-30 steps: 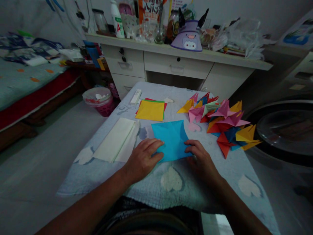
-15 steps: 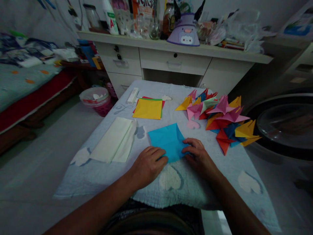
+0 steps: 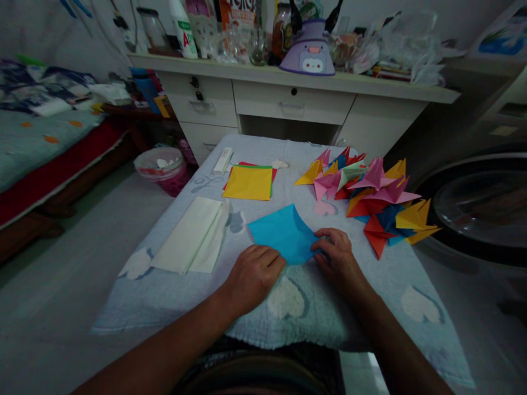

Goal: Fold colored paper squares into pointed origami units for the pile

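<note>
A blue sheet of origami paper (image 3: 284, 233) lies on the cloth-covered table, turned at an angle, its right side slightly raised. My left hand (image 3: 260, 270) is closed on its near edge, the fingers curled over the paper. At the right corner, my right hand (image 3: 334, 253) pinches the sheet between thumb and fingers. Beyond the blue paper rests a stack of square paper (image 3: 249, 182), yellow on top with red and green edges showing. Folded paper cranes (image 3: 374, 192) in several colours are heaped to the right.
A folded pale cloth or tissue (image 3: 191, 233) lies on the tablecloth (image 3: 164, 307) at left. Behind the stack are a small white box (image 3: 223, 161) and a crumpled white scrap (image 3: 280, 164). A desk with drawers (image 3: 292, 104) stands beyond; a pink bin (image 3: 162, 167) is on the floor.
The blue paper has turned a little and its right corner has shifted right with my right hand. My left hand has moved slightly right along the near edge.
</note>
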`<state>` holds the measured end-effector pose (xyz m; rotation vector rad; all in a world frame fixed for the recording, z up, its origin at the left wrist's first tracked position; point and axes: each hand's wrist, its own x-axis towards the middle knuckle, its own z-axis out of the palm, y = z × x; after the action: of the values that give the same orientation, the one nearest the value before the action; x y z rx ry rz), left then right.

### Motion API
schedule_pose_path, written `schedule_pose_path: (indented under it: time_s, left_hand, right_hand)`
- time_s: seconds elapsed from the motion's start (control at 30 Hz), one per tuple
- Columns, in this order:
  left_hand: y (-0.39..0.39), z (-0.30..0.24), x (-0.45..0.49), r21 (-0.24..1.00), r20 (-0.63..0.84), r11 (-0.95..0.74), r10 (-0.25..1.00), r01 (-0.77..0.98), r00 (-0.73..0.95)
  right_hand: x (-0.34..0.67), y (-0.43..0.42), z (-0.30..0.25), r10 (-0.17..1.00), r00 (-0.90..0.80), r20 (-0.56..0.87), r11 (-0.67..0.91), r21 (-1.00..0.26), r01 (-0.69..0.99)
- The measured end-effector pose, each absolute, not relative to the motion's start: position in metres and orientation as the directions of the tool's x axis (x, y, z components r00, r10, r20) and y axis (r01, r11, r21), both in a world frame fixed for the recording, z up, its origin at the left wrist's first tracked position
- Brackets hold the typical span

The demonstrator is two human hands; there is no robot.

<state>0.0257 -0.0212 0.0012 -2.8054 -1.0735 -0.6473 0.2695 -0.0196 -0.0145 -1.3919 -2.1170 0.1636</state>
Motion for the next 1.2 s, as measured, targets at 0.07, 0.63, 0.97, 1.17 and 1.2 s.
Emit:
schedule_pose_path:
  time_s: [0.07,0.63,0.97,1.17,1.2]
  left_hand:
    - [-0.020,0.005,0.033,0.045,0.419,-0.755,0.608,0.654,0.674]
    - [-0.007,-0.006,0.035,0.475,0.385,-0.652,0.758,0.590,0.527]
    - [-0.004,0.000,0.035,0.641,0.302,-0.486,0.871,0.593,0.388]
    - [-0.001,0.001,0.037,0.679,0.274,-0.401,0.915,0.614,0.295]
    - [-0.001,0.001,0.038,0.690,0.266,-0.386,0.922,0.612,0.282]
  right_hand:
    - [0.269,-0.021,-0.013,0.872,-0.267,0.410,0.430,-0.384,0.817]
    - [0.277,-0.014,-0.023,0.926,-0.157,0.345,0.312,-0.460,0.831]
    - [0.273,-0.011,-0.016,0.963,-0.072,0.259,0.205,-0.534,0.820]
    - [0.271,-0.010,-0.014,0.975,-0.018,0.220,0.137,-0.536,0.833]
    - [0.270,-0.010,-0.014,0.976,-0.012,0.218,0.129,-0.530,0.838]
